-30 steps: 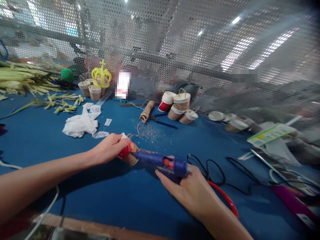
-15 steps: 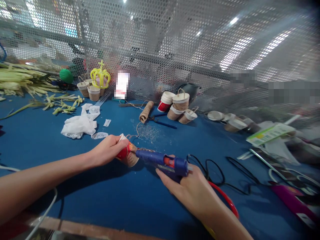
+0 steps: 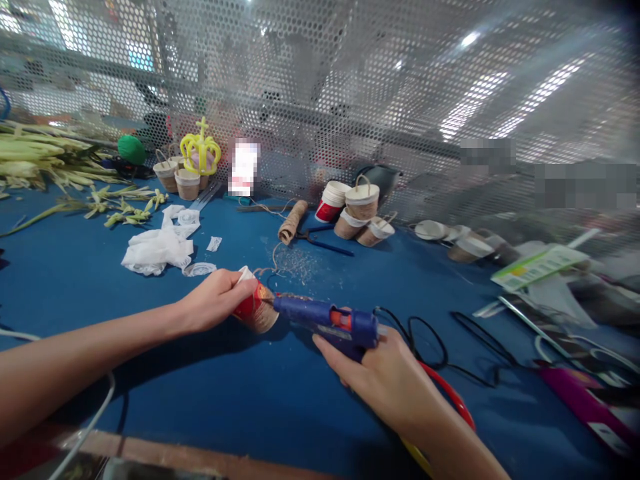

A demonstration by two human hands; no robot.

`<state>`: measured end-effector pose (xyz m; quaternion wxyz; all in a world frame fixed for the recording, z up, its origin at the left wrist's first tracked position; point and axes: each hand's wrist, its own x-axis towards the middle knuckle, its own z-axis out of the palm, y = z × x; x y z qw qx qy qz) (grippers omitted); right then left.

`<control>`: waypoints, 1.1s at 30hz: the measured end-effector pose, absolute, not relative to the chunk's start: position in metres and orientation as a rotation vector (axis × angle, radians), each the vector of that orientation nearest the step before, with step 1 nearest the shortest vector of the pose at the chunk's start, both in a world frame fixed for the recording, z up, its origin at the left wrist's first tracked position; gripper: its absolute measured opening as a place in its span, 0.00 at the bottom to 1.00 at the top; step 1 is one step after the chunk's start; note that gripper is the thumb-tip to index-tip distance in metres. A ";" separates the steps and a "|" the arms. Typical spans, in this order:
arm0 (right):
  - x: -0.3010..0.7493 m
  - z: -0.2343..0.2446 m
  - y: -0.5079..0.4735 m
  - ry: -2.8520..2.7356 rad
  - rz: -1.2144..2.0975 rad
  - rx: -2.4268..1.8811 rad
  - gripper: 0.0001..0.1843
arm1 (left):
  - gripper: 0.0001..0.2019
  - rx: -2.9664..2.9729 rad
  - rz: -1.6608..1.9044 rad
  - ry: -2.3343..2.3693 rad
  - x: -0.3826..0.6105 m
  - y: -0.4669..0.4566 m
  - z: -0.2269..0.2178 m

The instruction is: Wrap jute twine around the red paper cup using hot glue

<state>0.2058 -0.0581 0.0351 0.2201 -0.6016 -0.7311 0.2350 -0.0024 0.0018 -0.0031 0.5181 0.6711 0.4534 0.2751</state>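
Observation:
My left hand [image 3: 213, 301] is closed round a small red and white paper cup [image 3: 253, 307] lying on its side on the blue table [image 3: 240, 400]; brown twine is wound round part of the cup. My right hand [image 3: 383, 377] grips a blue glue gun [image 3: 327, 319] by its handle. The gun's nozzle touches the cup's twine-wrapped side. A black cord [image 3: 430, 347] trails from the gun to the right.
A twine spool [image 3: 293, 222], scissors [image 3: 320, 241] and several twine-wrapped cups [image 3: 361, 212] lie beyond. White tissue [image 3: 157, 248] and green leaves [image 3: 60, 167] are at the left, a yellow crown [image 3: 201, 150] at the back. Perforated metal mesh [image 3: 350, 93] closes the rear. Papers and cables crowd the right.
The glue gun and my right hand have shifted slightly along the cup. My left hand keeps the cup in the same place.

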 end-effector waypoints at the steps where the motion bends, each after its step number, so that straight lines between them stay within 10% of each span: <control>1: 0.205 0.035 -0.058 -2.026 0.666 -1.658 0.12 | 0.20 1.618 0.661 1.084 -0.002 0.002 -0.003; 33: 0.208 0.042 -0.051 -1.885 0.889 -1.804 0.18 | 0.21 1.804 0.656 1.077 -0.005 0.002 -0.007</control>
